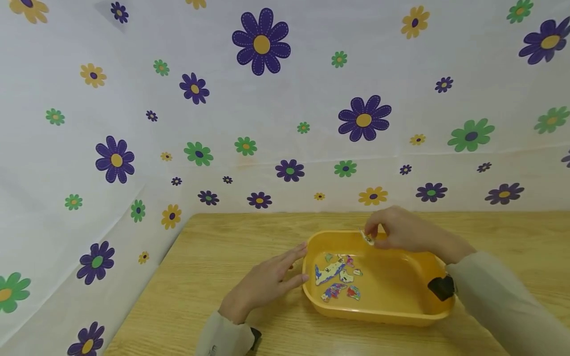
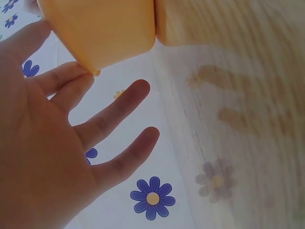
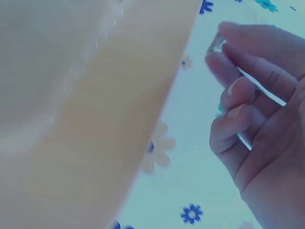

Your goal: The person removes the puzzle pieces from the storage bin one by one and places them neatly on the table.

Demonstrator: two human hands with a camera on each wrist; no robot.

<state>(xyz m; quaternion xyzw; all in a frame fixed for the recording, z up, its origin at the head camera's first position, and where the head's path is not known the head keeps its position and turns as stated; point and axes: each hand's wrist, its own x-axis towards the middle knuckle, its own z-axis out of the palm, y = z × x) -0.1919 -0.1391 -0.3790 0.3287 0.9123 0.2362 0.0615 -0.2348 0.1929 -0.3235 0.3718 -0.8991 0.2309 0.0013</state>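
A yellow plastic tray (image 1: 387, 284) stands on the wooden table with several colourful, irregular printed cutouts (image 1: 330, 271) lying at its left end. Fingertips of my left hand (image 1: 264, 283) touch the tray's left rim, and in the left wrist view the other fingers of that hand (image 2: 52, 129) stretch out straight beside the tray wall (image 2: 105, 28). Above the back rim, my right hand (image 1: 403, 231) pinches a small pale cutout (image 1: 367, 238) between thumb and fingertips. The right wrist view shows this cutout (image 3: 216, 44) edge-on, its print hidden.
The wooden table (image 1: 222, 237) extends around the tray on every side. Behind and to the left hangs a white cloth (image 1: 285, 99) with purple, green and yellow flowers, meeting the table's back and left edges.
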